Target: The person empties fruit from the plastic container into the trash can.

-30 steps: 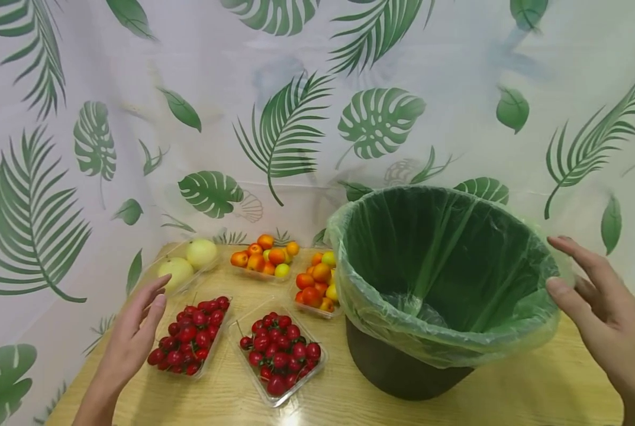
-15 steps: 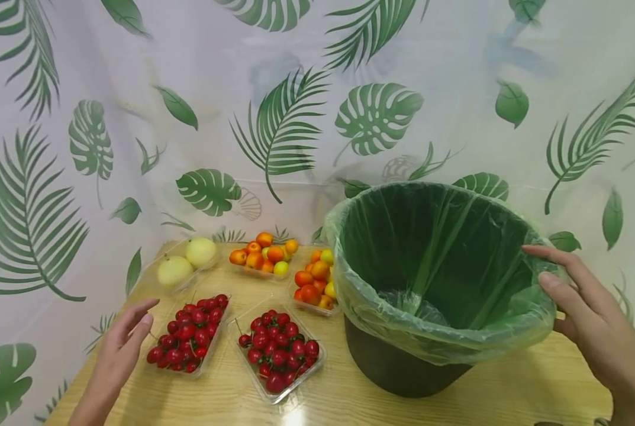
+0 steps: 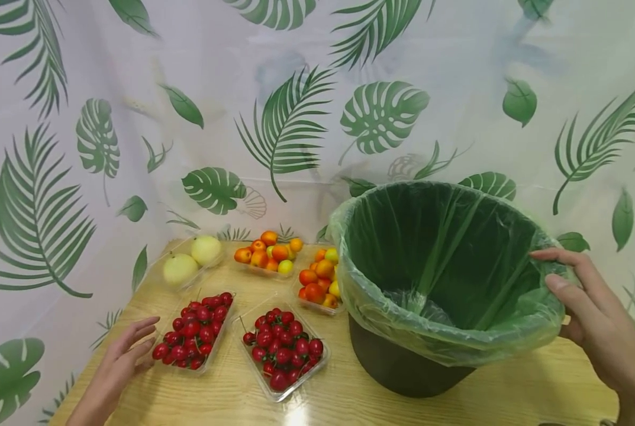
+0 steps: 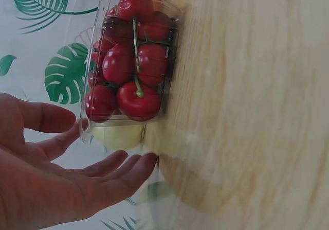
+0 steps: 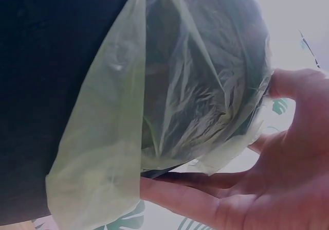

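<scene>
My left hand (image 3: 117, 361) is beside the left clear box of red cherries (image 3: 196, 331), fingers spread and nothing gripped. In the left wrist view its fingers and thumb (image 4: 49, 118) stand around the near end of that box (image 4: 85, 104); whether a fingertip touches it, I cannot tell. My right hand (image 3: 596, 313) holds the right rim of a dark trash can (image 3: 402, 364) lined with a thin green bag (image 3: 455, 340). Its thumb and index finger lie over the rim, with other fingers under it outside, as the right wrist view also shows for the hand (image 5: 277, 178).
A second box of cherries (image 3: 282, 349) sits between the left box and the can. Behind are two boxes of small orange and yellow fruits (image 3: 266, 254) and one of pale yellow-green round fruits (image 3: 180, 269). A leaf-print curtain (image 3: 280, 124) backs the wooden table (image 3: 232, 402).
My left hand has come down, from above the left cherry box to beside its lower left. The right hand has moved in from beside the can onto its rim.
</scene>
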Available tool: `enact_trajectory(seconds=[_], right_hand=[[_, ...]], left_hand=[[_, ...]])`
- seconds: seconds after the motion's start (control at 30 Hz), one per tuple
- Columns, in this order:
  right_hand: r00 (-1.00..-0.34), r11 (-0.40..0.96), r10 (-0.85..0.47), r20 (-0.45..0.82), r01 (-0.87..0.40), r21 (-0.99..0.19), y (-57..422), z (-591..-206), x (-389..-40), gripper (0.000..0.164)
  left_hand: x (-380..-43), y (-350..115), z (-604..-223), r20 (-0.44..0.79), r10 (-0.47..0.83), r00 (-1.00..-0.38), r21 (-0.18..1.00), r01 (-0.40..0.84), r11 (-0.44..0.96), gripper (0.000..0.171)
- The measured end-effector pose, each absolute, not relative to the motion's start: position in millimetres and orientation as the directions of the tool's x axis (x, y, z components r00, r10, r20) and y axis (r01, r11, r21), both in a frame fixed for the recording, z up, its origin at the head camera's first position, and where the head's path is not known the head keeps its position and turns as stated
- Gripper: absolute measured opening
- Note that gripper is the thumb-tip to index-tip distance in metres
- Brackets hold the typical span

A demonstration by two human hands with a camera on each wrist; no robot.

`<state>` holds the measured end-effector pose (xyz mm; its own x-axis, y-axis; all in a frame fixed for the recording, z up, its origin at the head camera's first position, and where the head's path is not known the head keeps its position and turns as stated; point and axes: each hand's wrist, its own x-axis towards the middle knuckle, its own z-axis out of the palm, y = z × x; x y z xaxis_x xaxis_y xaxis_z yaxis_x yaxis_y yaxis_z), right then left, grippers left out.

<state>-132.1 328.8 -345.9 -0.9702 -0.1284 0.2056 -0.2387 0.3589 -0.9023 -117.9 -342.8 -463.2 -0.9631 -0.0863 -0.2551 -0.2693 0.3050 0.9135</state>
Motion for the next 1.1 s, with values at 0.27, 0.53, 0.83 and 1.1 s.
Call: enact_trajectory(seconds=[0.27, 0.53, 0.83, 1.1], right_hand=[[-0.973, 0.266, -0.123, 0.195, -0.222, -0.938, 326.9, -346.4, -131.7, 0.05], [-0.964, 0.332, -0.125, 0.235, -0.264, -0.906, 331.3, -345.3, -135.2, 0.056], [-0.943, 0.135, -0.189, 0.276, -0.303, -0.943, 338.9, -349.3, -135.3, 0.056], [-0.945, 0.102, -0.168, 0.282, -0.301, -0.948, 336.5, -349.6, -135.0, 0.056]], left_hand=[[-115.7, -350.2, -474.8, -0.317, -0.005, -0.948, 0.948, -0.317, 0.033, 0.05], [-115.8, -355.8, -480.1, -0.266, 0.111, -0.958, 0.964, -0.267, 0.007, 0.056], [-121.6, -369.1, -485.3, -0.236, 0.276, -0.932, 0.952, -0.279, -0.126, 0.053], [-129.5, -367.4, -485.7, -0.24, 0.309, -0.92, 0.963, -0.265, -0.042, 0.059]])
